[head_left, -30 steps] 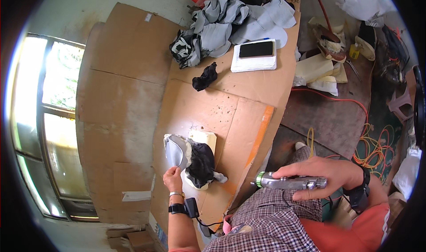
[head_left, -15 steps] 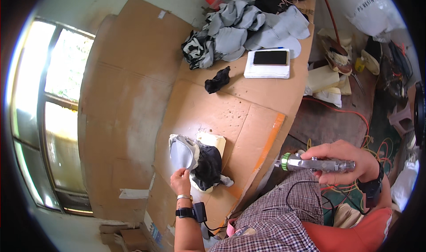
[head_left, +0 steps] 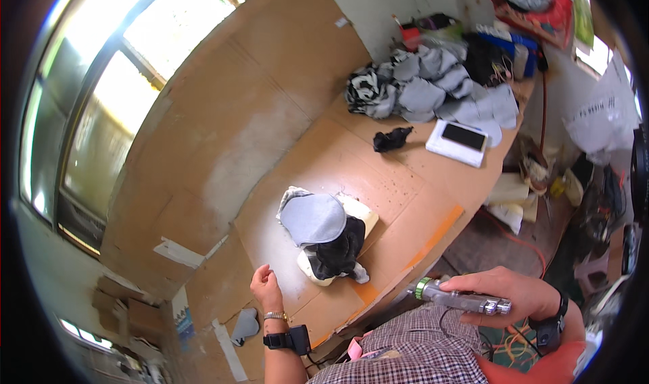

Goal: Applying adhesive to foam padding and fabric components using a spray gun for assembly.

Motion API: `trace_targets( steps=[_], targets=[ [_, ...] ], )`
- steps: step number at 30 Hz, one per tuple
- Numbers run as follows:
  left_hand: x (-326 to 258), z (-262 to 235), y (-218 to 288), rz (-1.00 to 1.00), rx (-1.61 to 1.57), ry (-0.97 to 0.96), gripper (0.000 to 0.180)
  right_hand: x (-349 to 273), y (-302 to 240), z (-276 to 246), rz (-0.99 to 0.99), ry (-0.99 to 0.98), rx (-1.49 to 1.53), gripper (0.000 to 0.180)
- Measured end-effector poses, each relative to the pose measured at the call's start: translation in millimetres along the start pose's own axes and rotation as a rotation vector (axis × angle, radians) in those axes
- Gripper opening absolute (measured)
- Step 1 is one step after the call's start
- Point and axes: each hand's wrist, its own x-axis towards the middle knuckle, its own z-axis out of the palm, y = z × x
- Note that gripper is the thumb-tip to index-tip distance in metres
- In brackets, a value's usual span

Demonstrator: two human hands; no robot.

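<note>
My right hand (head_left: 497,293) is closed around a metal spray gun (head_left: 466,298) with a green ring, its nozzle pointing left over the table's near edge. On the cardboard-covered table (head_left: 412,201), a grey rounded cut piece (head_left: 314,218) lies flat on a pile with black fabric (head_left: 341,249) and a cream foam-like block (head_left: 358,209). My left hand (head_left: 267,289) hovers just left of and nearer than this pile, fingers curled, with nothing visible in them. Another grey cut piece (head_left: 245,326) lies beside my left wrist.
At the back, grey and black cut pieces (head_left: 433,80) are heaped near a phone (head_left: 464,137) on white paper sheets (head_left: 443,152). A small black cloth (head_left: 392,139) lies mid-table. An upright cardboard sheet (head_left: 223,113) lines the left. Orange hoses and cords (head_left: 520,347) trail at lower right.
My left hand has let go of the grey piece and moved away from the pile; the piece now lies flatter. The view has swung left. The spray gun stays in my right hand.
</note>
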Motion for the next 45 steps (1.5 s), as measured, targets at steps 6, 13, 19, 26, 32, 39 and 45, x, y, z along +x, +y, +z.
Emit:
trace_targets(
  steps=[6,13,19,26,32,39,45],
  targets=[
    [-28,-39,-39,-0.139,-0.145,0.109,0.021,34,-79,-6,0.113,-0.070,-0.244,0.061],
    [-63,-38,-51,-0.286,-0.214,0.054,0.017,121,-126,-4,0.193,-0.289,-0.356,0.058],
    [-90,-63,-46,-0.361,-0.146,0.087,0.015,164,-118,-19,0.243,-0.063,-0.387,0.048],
    [-105,-57,-49,-0.461,-0.068,0.158,0.014,193,-92,-17,0.141,-0.270,-0.267,0.047],
    [-104,-27,-29,-0.463,-0.064,0.089,0.013,198,-88,-43,0.219,-0.175,-0.181,0.046],
    [-100,-11,-22,-0.431,-0.033,0.056,0.013,179,-69,-78,0.286,-0.013,-0.061,0.044],
    [-104,2,-16,-0.449,-0.046,0.063,0.014,166,-70,-103,0.314,-0.196,-0.184,0.045]
  ],
)
